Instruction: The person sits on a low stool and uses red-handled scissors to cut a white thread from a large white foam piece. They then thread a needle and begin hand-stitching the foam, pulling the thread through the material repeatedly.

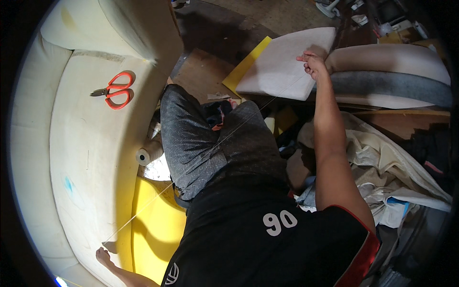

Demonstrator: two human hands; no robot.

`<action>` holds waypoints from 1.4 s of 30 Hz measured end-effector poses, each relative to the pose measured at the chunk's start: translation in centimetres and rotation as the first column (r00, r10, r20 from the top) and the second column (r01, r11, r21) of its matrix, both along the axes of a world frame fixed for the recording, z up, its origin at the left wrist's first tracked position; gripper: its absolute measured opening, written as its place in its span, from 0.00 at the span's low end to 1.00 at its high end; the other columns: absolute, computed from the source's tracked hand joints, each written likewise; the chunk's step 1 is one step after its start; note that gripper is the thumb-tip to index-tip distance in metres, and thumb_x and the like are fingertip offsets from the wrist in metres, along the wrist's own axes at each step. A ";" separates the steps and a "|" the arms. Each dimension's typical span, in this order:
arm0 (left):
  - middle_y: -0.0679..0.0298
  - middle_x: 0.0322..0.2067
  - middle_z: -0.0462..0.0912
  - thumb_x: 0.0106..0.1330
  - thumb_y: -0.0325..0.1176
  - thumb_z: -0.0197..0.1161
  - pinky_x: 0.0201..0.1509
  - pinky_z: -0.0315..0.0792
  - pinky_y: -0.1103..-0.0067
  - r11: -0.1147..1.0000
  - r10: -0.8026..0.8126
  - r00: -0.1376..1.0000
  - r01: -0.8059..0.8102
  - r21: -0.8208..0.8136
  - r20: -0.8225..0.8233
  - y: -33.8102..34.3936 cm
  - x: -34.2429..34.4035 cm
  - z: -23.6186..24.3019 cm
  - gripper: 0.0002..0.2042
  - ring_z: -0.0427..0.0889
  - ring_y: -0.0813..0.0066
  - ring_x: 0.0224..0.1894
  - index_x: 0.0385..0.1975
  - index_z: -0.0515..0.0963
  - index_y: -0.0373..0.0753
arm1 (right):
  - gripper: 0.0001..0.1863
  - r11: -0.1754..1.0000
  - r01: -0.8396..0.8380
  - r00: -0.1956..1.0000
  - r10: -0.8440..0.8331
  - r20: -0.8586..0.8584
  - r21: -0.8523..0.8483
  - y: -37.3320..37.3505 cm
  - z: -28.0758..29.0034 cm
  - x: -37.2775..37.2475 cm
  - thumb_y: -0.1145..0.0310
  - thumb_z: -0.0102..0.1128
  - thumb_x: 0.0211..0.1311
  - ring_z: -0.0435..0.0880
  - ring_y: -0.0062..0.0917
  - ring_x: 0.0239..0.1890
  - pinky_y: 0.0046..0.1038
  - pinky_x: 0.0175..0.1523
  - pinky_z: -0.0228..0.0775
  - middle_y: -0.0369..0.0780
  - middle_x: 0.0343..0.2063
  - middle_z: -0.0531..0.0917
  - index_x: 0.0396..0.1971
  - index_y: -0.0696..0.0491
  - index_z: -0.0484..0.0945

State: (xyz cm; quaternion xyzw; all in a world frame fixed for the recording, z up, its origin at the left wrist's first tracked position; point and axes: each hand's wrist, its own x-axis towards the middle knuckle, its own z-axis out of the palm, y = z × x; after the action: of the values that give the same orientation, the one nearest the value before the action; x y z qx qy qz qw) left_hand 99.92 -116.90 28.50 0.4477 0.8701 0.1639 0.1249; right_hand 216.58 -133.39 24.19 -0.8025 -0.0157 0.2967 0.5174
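Here's the thread (138,213), straight and diagonal across the lap, a hand at each end! Left hand (103,257) pinches it by the sofa's (103,148) front edge; right hand (313,64), one finger poking out, grips it over the white cushion's (282,62) right edge. Scissors (109,88) lie towards the sofa's far armrest.

The taut thread (152,200) looks like thin fibre. Toward nine o'clock, the sofa (76,129) has a smooth, matt, faintly stained covering. At ten o'clock, the scissors (117,91) pair dark metal blades with glossy red handles, apparently plastic. The yellow foam-like sheet (153,229) at seven o'clock appears smooth and matt. At one o'clock, the white cushion (282,62) looks matt and felt-like. Near three o'clock, crumpled cloth (368,143) with slight sheen lies by a smooth wooden panel (397,124).
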 end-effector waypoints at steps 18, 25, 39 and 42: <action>0.53 0.52 0.79 0.74 0.34 0.52 0.57 0.74 0.72 0.732 -0.591 0.805 0.559 0.388 -0.044 0.8 34.2 7.5 0.17 0.78 0.65 0.55 0.56 0.73 0.32 | 0.28 0.416 -0.676 0.689 0.650 0.321 0.609 4.6 11.9 -22.3 0.74 0.51 0.65 0.75 0.15 0.26 0.18 0.34 0.70 0.42 0.28 0.82 0.65 0.59 0.60; 0.51 0.63 0.66 0.72 0.49 0.52 0.59 0.69 0.70 0.662 -0.282 -0.473 0.534 0.526 0.835 -5.2 61.3 6.1 0.31 0.72 0.63 0.59 0.69 0.56 0.38 | 0.25 0.234 -0.717 0.461 0.865 0.195 0.657 3.9 17.2 -33.2 0.75 0.48 0.62 0.74 0.12 0.25 0.15 0.33 0.66 0.35 0.23 0.79 0.60 0.62 0.65; 0.60 0.30 0.85 0.63 0.23 0.64 0.38 0.77 0.81 0.620 -0.071 -0.315 0.730 0.289 0.946 -6.2 59.5 5.3 0.07 0.83 0.76 0.32 0.39 0.81 0.31 | 0.11 0.353 -0.852 0.508 0.739 0.443 0.387 0.8 15.2 -33.6 0.80 0.52 0.61 0.79 0.17 0.29 0.18 0.38 0.70 0.41 0.39 0.80 0.42 0.64 0.77; 0.62 0.31 0.84 0.62 0.21 0.65 0.39 0.76 0.82 0.606 -0.114 -0.267 0.745 0.280 0.957 -6.2 59.3 5.6 0.08 0.82 0.78 0.32 0.41 0.81 0.32 | 0.15 0.396 -0.863 0.504 0.716 0.483 0.313 0.9 15.1 -34.1 0.82 0.51 0.60 0.78 0.16 0.29 0.18 0.39 0.70 0.37 0.26 0.81 0.48 0.63 0.75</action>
State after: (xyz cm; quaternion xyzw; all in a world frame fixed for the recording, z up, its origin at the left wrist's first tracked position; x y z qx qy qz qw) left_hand 159.25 -123.07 34.12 0.4415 0.2676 0.1604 0.8413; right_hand 182.53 -132.45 39.34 -0.5552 -0.5477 0.3787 0.4984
